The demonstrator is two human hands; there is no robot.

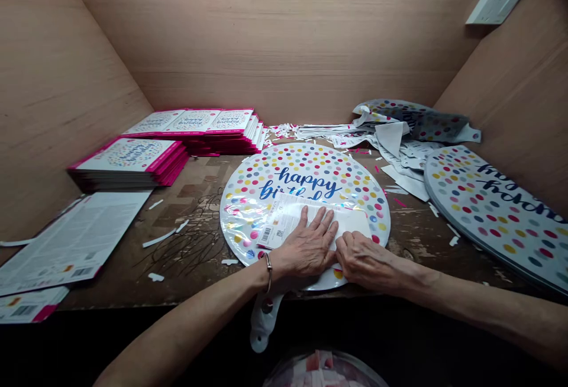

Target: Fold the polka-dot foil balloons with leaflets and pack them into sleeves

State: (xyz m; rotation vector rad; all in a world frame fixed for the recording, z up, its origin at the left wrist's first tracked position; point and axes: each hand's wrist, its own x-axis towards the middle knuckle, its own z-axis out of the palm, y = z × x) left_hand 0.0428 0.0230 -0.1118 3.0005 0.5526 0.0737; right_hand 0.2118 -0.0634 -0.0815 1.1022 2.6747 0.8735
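Observation:
A round foil balloon point(248, 197) with coloured dots and "happy birthday" lettering lies flat on the worktop, its white tail point(261, 331) hanging over the front edge. On its lower half rests a printed card point(277, 221) with a barcode, partly covered by my hands. My left hand point(308, 245) is spread flat on the card, fingers pointing away from me. Close beside it, my right hand point(361, 260) has its fingers curled down at the card's lower right part; what the fingertips pinch is hidden beneath them.
Stacks of pink-edged printed packets point(133, 156) stand at the left and back left. Loose printed sheets point(75, 245) lie front left. More dotted balloons point(501, 215) are piled at the right. Paper scraps point(394, 144) litter the back. Wooden walls point(266, 38) enclose the worktop.

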